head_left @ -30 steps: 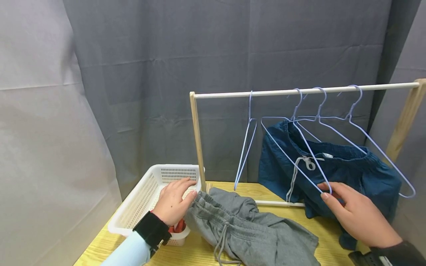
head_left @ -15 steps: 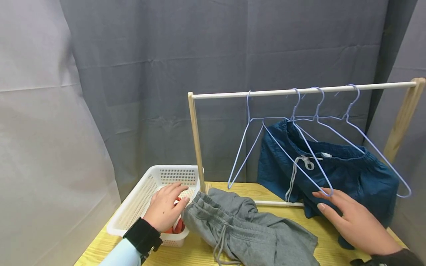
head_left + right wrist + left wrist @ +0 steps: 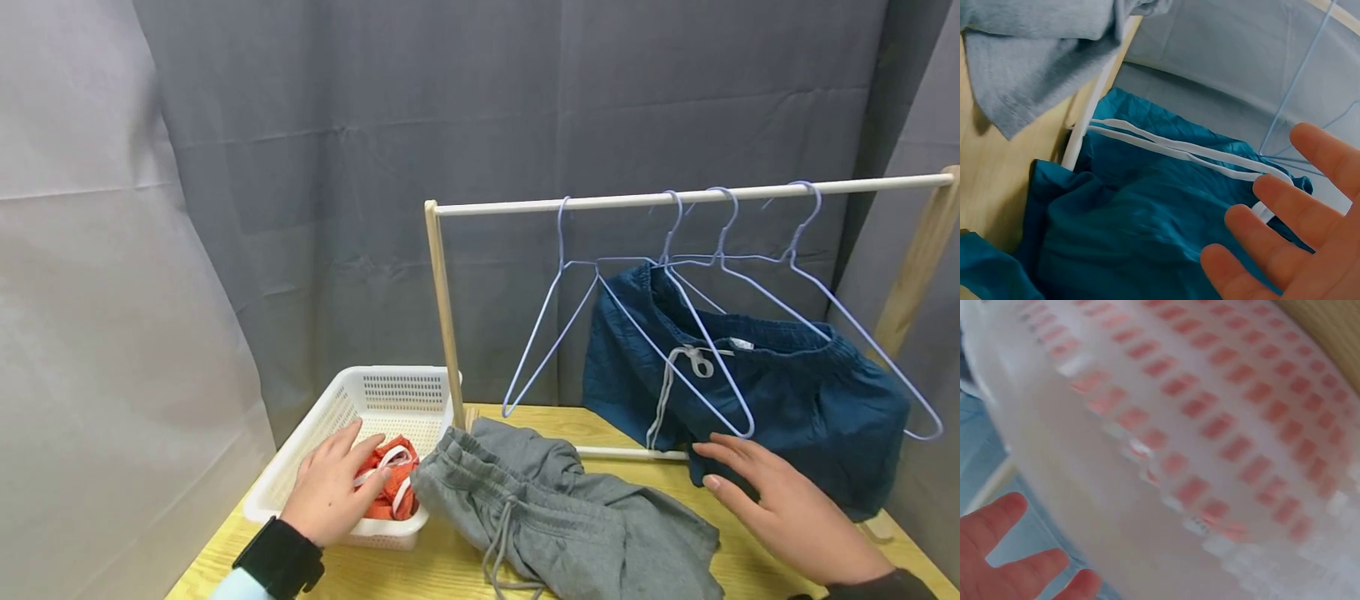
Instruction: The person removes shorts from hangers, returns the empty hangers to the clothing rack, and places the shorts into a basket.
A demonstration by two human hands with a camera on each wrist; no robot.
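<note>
My left hand [image 3: 330, 489] reaches into a white perforated basket [image 3: 315, 454], its relaxed fingers resting on an orange garment [image 3: 396, 487] inside. The left wrist view shows only the blurred basket wall [image 3: 1210, 444] and my fingertips [image 3: 997, 519]. Grey drawstring shorts [image 3: 555, 517] lie on the wooden table between my hands. My right hand [image 3: 776, 504] hovers open, fingers spread, just in front of dark blue shorts [image 3: 795, 400] that hang on a lilac wire hanger [image 3: 705, 358]. In the right wrist view the blue shorts [image 3: 1141, 244] and their white drawstring [image 3: 1172, 147] lie past my fingers [image 3: 1266, 237].
A wooden rack with a white rail [image 3: 675, 198] stands on the yellow table [image 3: 442, 567]; several lilac hangers hang from it, one empty [image 3: 551, 325] at the left. A grey curtain [image 3: 375, 167] closes off the back.
My left hand has drawn back from the grey shorts' waistband into the basket, uncovering the orange garment. My right hand has let go of the hanger's lower corner and dropped. The empty hanger has swung.
</note>
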